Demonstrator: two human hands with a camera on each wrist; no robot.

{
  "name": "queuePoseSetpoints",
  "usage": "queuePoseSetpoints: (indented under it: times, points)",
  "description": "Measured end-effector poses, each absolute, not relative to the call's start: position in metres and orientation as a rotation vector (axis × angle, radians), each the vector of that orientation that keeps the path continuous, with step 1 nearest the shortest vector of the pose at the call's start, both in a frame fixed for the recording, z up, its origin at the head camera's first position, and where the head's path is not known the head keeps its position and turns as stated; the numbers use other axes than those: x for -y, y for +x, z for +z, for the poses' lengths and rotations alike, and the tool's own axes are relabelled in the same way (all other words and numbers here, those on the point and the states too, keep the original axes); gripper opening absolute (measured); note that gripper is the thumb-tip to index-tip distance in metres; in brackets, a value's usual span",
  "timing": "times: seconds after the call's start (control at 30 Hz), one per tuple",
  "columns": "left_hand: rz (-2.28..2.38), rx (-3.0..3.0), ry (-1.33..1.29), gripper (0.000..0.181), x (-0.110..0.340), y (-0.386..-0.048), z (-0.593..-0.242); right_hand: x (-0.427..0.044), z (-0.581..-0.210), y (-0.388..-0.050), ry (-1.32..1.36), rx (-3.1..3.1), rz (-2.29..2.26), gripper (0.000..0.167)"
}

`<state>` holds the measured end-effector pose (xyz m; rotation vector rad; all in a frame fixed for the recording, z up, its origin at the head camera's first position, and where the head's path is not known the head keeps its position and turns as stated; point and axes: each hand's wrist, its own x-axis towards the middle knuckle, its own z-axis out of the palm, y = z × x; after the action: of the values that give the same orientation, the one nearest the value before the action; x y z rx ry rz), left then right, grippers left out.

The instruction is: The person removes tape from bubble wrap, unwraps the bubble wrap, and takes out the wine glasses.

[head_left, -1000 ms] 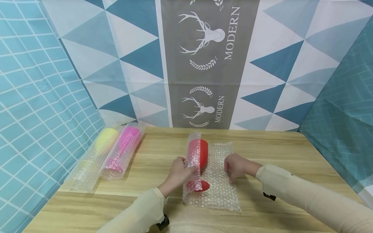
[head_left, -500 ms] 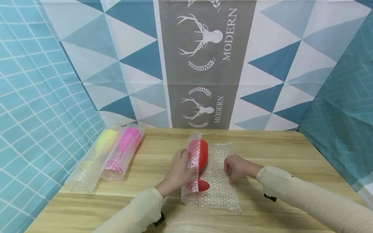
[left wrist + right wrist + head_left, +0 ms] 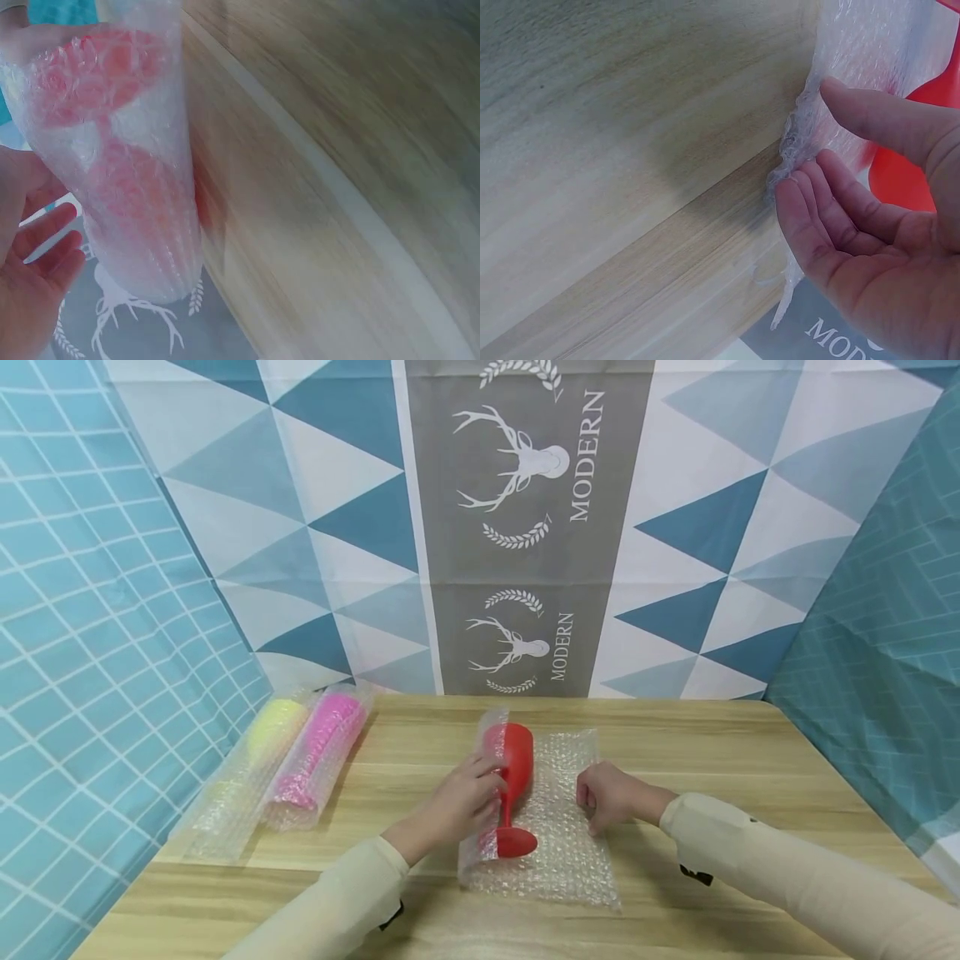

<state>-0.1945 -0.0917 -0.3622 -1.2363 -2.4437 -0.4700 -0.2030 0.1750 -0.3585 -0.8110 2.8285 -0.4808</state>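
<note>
A red plastic-looking goblet (image 3: 516,764) lies on a sheet of bubble wrap (image 3: 555,827) in mid-table, its bowl away from me and its foot toward me. The wrap's left side is folded up over part of the goblet. My left hand (image 3: 461,797) is at this flap, fingers reaching over the goblet's stem. In the left wrist view its fingers (image 3: 66,259) are loosely bent, beside the wrap, with one digit partly hidden behind it. My right hand (image 3: 611,797) holds the sheet's right edge, and in the right wrist view its thumb and fingertips (image 3: 799,206) touch that edge.
At the table's back left lie a yellow goblet (image 3: 272,727) and a pink goblet (image 3: 324,743), each wrapped in bubble wrap, side by side. A patterned cloth (image 3: 375,527) hangs behind the wooden table (image 3: 720,752). Blue cloths hang at both sides.
My left hand has moved up along the flap and its fingers have come over its edge. The flap has drawn back left, showing more of the goblet's bowl and stem. My right hand stays put.
</note>
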Motion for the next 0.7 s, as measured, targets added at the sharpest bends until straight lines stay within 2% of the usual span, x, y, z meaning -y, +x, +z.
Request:
queuePoseSetpoints:
  times: [0.4,0.7]
  points:
    - [-0.445,2.472,-1.098,0.011,0.115,-0.196,-0.359,-0.178,-0.361,-0.202,-0.894,-2.846,-0.513,0.033]
    - [-0.097,2.54,-1.137,0.013,0.145,-0.199,-0.344,-0.178,-0.361,-0.201,-0.879,-2.847,-0.532,0.033]
